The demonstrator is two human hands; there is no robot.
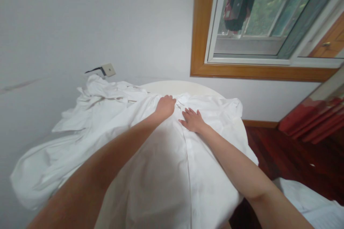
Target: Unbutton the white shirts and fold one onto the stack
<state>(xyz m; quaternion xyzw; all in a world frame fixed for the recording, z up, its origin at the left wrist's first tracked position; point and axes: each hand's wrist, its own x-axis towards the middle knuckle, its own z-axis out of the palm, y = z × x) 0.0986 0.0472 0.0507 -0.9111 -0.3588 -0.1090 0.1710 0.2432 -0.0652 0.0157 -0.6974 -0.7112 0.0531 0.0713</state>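
A white shirt [172,171] lies spread over a round white table [174,86], front side up with its button placket running down the middle. My left hand [166,106] is curled, fingers closed on the fabric near the collar. Beside it my right hand [192,120] lies flat on the shirt with fingers stretched out, just right of the placket. More white garments [88,111] are heaped on the table's left side, spilling down over the edge.
A white wall stands behind the table, with a socket plate [108,69] and cable. A wood-framed window [258,25] is at upper right. Dark red wooden floor [290,161] lies to the right, with white cloth [314,204] at the lower right corner.
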